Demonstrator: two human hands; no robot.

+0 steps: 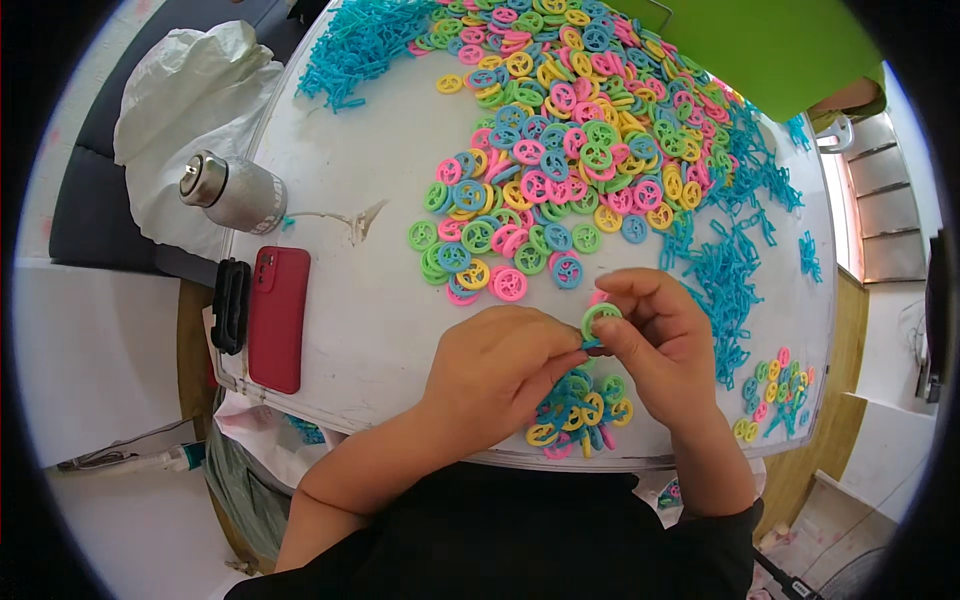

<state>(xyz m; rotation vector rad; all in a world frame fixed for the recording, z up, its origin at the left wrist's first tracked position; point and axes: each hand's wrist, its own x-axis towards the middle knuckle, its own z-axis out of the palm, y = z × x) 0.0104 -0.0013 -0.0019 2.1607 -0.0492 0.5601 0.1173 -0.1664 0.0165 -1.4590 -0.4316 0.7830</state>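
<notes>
Pinching a green ring [599, 318] over the tabletop [380, 330] near edge at 6 o'clock, the right hand [655, 345] should hold it steady while the left hand [500, 365], fingertips closed on a small blue piece [592, 345], presses squarely.

Green ring [600, 318] (upright) between fingertips

A small assembly workshop: a white worktable [370, 300] heaped across the upper centre with colourful plastic rings [560, 140] and blue clips [725, 275].
</notes>
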